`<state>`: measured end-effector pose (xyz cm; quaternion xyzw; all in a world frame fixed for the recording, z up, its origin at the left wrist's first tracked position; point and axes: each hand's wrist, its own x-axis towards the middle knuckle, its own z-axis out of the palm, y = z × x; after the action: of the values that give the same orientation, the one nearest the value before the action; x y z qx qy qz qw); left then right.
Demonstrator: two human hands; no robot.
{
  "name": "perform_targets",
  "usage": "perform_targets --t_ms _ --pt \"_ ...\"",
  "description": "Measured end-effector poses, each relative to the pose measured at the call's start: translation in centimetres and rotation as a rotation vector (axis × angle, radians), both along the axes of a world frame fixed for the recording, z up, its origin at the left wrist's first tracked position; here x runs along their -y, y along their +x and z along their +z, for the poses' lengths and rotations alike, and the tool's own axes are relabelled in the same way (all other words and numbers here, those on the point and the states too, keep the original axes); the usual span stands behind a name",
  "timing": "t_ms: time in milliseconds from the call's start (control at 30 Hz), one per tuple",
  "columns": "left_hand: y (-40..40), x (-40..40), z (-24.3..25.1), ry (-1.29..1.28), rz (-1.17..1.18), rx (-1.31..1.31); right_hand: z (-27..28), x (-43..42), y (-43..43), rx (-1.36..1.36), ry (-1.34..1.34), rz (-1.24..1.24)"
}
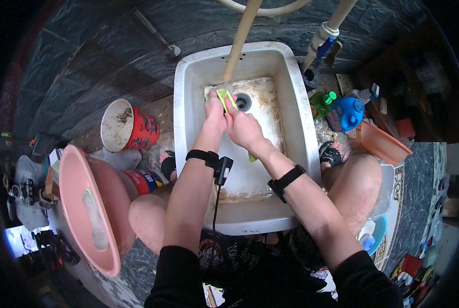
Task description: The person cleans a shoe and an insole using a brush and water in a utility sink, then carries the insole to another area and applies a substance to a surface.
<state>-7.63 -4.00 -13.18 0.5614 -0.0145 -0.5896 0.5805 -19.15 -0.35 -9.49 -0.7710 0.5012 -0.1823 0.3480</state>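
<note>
Both my hands are low inside a white, brown-stained ceramic sink [308, 165]. A yellow-green plastic tool [225, 96] is between them, with its forked end up by the pipe's mouth. My right hand [245, 129] wraps the tool's handle, whose tail shows below the palm. At the forked end, my left hand [215, 111] holds on from the left side, its fingertips partly hidden. A beige pipe [237, 42] comes down just above the tool. Whether water runs from it is hard to tell. The dark drain [242, 102] lies right of the tool.
Left of the sink are a red patterned bucket [143, 129], tipped over, and a large pink basin [118, 208]. To the right stand a green bottle [322, 104], a blue jug [345, 114] and an orange basin [383, 142]. A valved pipe [322, 38] rises behind.
</note>
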Motion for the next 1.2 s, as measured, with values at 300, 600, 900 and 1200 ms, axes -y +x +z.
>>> perform_targets --t_ms 300,600,900,1200 --pt "-2.6 -0.8 0.9 0.030 0.012 0.106 -1.4 3.9 0.0 0.047 0.030 -0.131" --pt "1.8 0.4 1.5 -0.043 -0.040 -0.128 1.2 -0.5 -0.6 0.091 0.095 0.128" --pt "-0.7 -0.4 1.7 -0.024 -0.088 -0.084 2.0 -0.6 -0.8 -0.020 0.123 0.030" --pt "-3.2 -2.1 1.1 0.055 -0.076 0.117 -1.0 3.1 -0.3 -0.042 0.069 -0.074"
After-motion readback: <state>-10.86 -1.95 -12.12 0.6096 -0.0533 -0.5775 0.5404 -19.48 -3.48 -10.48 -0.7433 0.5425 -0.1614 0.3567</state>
